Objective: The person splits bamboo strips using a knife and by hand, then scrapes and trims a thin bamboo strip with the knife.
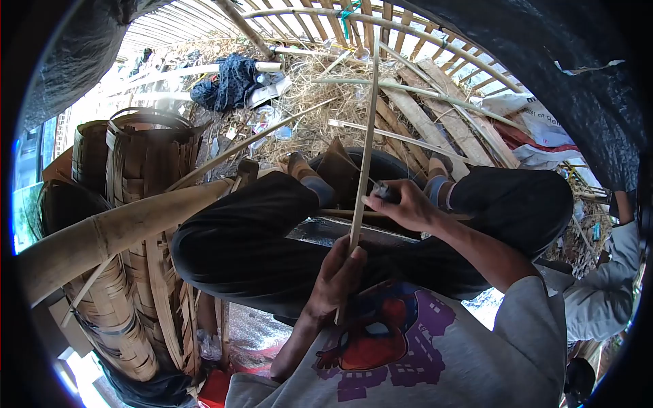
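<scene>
A long, narrow bamboo strip [369,129] rises from my lap toward the slatted fence. My left hand [337,275] is closed round its lower part, close to my shirt, and the strip's end pokes out below the fist. Higher up, my right hand [411,206] grips a knife by its dark handle [388,193], with the thumb against the strip's edge. Most of the knife's blade is hidden or too thin to make out. Both hands are over my crossed legs in dark trousers [252,238].
A thick bamboo pole [129,221] lies at the left, beside tall woven bamboo baskets [146,153]. Ahead are straw [306,102], wooden planks [449,115], a dark cloth [235,81] and a slatted fence [401,27]. Another person's sleeve [605,292] shows at right.
</scene>
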Available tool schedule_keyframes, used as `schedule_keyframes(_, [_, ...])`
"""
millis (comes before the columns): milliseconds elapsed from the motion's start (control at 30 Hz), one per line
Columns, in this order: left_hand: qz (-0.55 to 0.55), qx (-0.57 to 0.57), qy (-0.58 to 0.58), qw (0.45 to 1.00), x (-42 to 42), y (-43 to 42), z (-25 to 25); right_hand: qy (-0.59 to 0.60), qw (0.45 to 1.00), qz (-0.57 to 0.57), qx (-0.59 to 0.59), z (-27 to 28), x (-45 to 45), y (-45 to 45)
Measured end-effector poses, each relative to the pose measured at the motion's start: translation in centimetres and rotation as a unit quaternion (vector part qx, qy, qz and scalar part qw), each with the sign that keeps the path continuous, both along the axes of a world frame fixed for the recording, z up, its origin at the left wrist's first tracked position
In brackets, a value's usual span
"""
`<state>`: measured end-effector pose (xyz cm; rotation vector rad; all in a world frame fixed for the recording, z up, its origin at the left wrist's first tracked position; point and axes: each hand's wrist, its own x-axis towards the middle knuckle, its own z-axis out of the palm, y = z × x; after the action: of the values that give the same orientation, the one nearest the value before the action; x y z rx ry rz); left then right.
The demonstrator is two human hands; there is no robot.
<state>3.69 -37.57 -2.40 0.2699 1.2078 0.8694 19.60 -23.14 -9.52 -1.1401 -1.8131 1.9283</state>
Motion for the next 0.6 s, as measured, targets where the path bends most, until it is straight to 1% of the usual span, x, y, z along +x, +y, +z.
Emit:
schedule_keyframes(67, [-0.003, 0.004, -0.002, 1.000, 0.4, -0.1, 0.2, -0.011, 1.000, -0.029, -0.005, 0.6, -0.6, 0.9])
schedule_keyframes(100, [-0.006, 0.010, -0.001, 1.000, 0.6, -0.1, 0.3, -0.004, 0.998, -0.041, 0.040, 0.3, -0.8, 0.9])
schedule_keyframes(133, [-0.017, 0.009, 0.000, 1.000, 0.8, -0.3, 0.2, -0.003, 0.998, -0.052, 0.039, 0.3, -0.8, 1.0])
schedule_keyframes(200, [-0.030, 0.026, 0.040, 0.998, 0.8, -0.6, -0.3, -0.112, 0.991, -0.014, -0.073, 0.5, -0.5, 1.3])
schedule_keyframes(233, [-0.043, 0.027, 0.038, 0.998, 0.8, -0.6, -0.2, -0.112, 0.991, -0.027, -0.074, 0.3, -0.5, 1.2])
schedule_keyframes(267, [-0.031, 0.023, 0.023, 0.999, 0.8, -0.6, -0.1, -0.047, 0.982, -0.067, -0.171, -0.2, -0.7, 1.1])
schedule_keyframes(300, [-0.017, 0.017, 0.008, 1.000, 0.8, -0.5, 0.2, 0.020, 0.958, -0.103, -0.267, -0.4, -0.9, 1.1])
schedule_keyframes(333, [-0.019, 0.013, 0.007, 1.000, 0.8, -0.7, 0.8, 0.020, 0.957, -0.106, -0.271, -0.3, -1.1, 1.2])
schedule_keyframes(400, [-0.014, -0.033, -0.044, 0.998, 0.5, -0.9, 2.2, 0.033, 0.949, -0.182, -0.255, -0.1, -1.7, 2.2])
schedule_keyframes(467, [-0.007, -0.051, -0.046, 0.998, 0.0, -2.0, 2.6, 0.022, 0.954, -0.176, -0.243, -0.5, -1.6, 3.2])
schedule_keyframes(533, [0.002, -0.065, -0.052, 0.997, -0.1, -2.5, 2.5, -0.032, 0.972, -0.157, -0.169, -0.4, -1.4, 3.8])
schedule_keyframes(567, [0.004, -0.057, -0.028, 0.998, -0.1, -2.7, 2.1, -0.031, 0.974, -0.152, -0.167, -0.4, -1.2, 3.7])
schedule_keyframes(600, [0.006, -0.050, -0.004, 0.999, -0.1, -2.9, 1.8, -0.029, 0.991, -0.099, -0.084, -0.3, -0.9, 3.3])
